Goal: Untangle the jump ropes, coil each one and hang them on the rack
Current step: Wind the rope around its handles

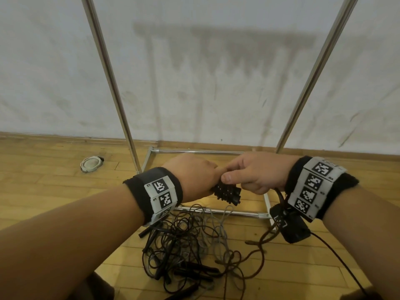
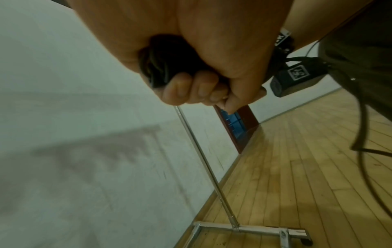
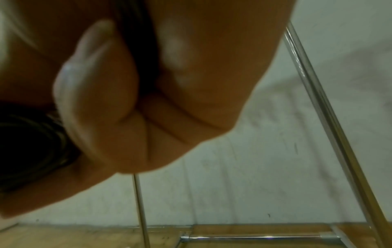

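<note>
**A:** What are the hands doing?

**B:** They're together at chest height. The left hand [image 1: 192, 176] is curled round a dark bundle of rope and handles [image 1: 227, 191]; the right hand [image 1: 253, 172] pinches the same bundle from the other side with thumb and fingertips. A brown cord [image 1: 259, 241] trails down below the right wrist to the floor.

**A:** And the remaining ropes?

**B:** Below both hands, a tangled pile [image 1: 190, 241] lies on the wooden floor, with black handles poking out. The rack [image 1: 116, 87] stands just beyond the hands, its uprights on either side.

**A:** How will the rope behave?

**B:** I'd judge it light, thin and limp, likely springy enough to uncoil if let go. The ribbed handles are the stiff part, so hold there and keep the loops pinched. Pulling hard on the pile could tighten the snags.
</note>
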### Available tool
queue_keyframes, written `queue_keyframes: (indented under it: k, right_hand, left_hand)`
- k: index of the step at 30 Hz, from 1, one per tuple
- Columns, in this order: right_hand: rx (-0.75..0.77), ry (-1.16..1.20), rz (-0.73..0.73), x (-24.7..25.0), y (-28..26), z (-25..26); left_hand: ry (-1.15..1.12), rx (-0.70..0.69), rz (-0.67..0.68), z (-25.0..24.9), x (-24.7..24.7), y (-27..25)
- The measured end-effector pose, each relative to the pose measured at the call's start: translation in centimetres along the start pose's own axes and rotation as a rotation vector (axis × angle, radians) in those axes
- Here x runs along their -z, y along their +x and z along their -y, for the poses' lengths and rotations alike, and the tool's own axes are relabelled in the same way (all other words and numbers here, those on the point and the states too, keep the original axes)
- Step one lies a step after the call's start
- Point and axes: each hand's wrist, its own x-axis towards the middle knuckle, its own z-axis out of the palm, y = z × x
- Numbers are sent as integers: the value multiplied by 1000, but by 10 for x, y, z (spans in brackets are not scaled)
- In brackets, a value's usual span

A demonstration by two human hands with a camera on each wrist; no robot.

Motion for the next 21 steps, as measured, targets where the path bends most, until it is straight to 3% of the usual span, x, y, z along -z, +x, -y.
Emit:
queue_keyframes:
  k: [3, 6, 8, 11, 13, 15, 18, 21]
  right_hand:
    - [51, 63, -99, -1, 3, 1]
    - [93, 173, -233, 2, 6, 4]
    - [122, 249, -352, 3, 8, 5]
    - [164, 319, -550, 2, 13, 6]
    - [197, 276, -674, -2, 17, 7]
    - [237, 188, -763, -10, 22, 12]
    - [279, 100, -782, -27, 31, 21]
    - [305, 16, -807, -37, 35, 27]
  left_hand:
    - [-109, 91, -204, 10, 6, -2]
    - [-148, 133, -569, 27, 3, 2]
    - [-272, 276, -716, 42, 0, 2]
    - [-932, 527, -613, 50, -3, 0]
    - [-1498, 534, -442, 41, -7, 3]
    - [-1903, 454, -362, 22, -11, 8]
    - [-2252, 401, -456, 3, -11, 14]
    - [-2291, 421, -548, 6, -9, 14]
